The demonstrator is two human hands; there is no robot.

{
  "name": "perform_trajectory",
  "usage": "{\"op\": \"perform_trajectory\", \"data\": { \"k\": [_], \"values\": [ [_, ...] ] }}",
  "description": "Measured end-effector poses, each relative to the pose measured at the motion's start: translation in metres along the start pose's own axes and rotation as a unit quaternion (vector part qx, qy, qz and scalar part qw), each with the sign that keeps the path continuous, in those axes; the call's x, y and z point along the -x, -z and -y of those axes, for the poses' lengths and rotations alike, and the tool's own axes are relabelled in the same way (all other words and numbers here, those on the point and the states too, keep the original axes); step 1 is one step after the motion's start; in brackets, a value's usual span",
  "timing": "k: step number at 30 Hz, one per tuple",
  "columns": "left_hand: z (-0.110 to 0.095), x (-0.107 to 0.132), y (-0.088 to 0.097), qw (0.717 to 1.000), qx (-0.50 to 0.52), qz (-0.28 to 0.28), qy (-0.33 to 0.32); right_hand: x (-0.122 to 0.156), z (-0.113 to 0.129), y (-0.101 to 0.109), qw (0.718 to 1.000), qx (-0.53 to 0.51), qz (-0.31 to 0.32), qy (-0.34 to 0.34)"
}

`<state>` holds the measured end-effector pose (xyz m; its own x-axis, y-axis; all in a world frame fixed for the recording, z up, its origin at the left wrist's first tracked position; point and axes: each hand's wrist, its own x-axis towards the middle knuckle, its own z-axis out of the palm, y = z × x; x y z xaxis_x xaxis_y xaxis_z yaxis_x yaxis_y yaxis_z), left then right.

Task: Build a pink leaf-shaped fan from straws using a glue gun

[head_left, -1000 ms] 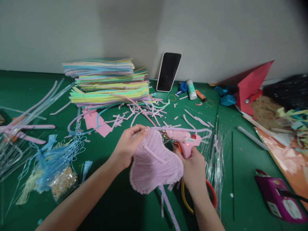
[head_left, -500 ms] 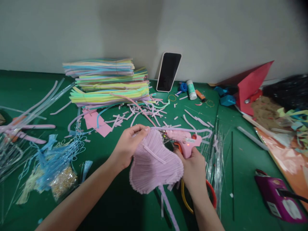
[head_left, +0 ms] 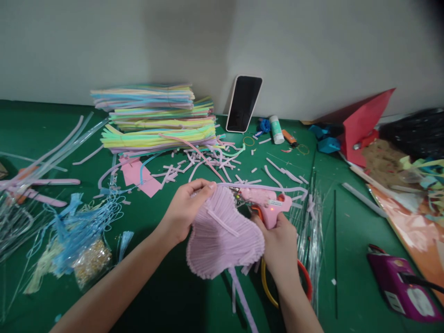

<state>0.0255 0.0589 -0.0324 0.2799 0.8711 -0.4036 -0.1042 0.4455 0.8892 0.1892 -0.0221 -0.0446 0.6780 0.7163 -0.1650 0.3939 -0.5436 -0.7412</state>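
My left hand [head_left: 185, 208] pinches the top left edge of a lilac pipe-cleaner fan [head_left: 222, 240], thumb over its front. The fan has a wavy outline, a short strip across its face and a wrapped stick [head_left: 241, 296] below. From my left fingertips a loose lilac pipe cleaner [head_left: 270, 188] runs right, passing over the glue gun and bending near its end. My right hand [head_left: 279, 240] is closed round the grip of a pink glue gun [head_left: 258, 196] with a small orange light lit. Its nozzle points left at the fan's upper edge; the tip's contact is unclear.
Red-and-yellow-handled scissors [head_left: 304, 280] lie under my right forearm. Pipe-cleaner bundles [head_left: 159, 134], cut scraps and a propped phone [head_left: 244, 104] stand at the back. Blue tassels [head_left: 78, 226] and a bead bag [head_left: 92, 263] lie left; clear sticks [head_left: 308, 249] and a purple device [head_left: 402, 284] right.
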Motion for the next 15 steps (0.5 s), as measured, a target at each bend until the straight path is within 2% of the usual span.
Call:
{"op": "perform_trajectory", "data": {
  "k": [7, 15],
  "values": [
    [0.0025, -0.0012, 0.0012, 1.0, -0.011, -0.02, -0.009, 0.0001, -0.0004, 0.0, 1.0, -0.002, 0.001, 0.0],
    [0.0005, -0.0004, 0.001, 1.0, -0.011, -0.011, -0.021, 0.0017, -0.0009, 0.002, 1.0, -0.01, 0.015, -0.021]
  ]
}}
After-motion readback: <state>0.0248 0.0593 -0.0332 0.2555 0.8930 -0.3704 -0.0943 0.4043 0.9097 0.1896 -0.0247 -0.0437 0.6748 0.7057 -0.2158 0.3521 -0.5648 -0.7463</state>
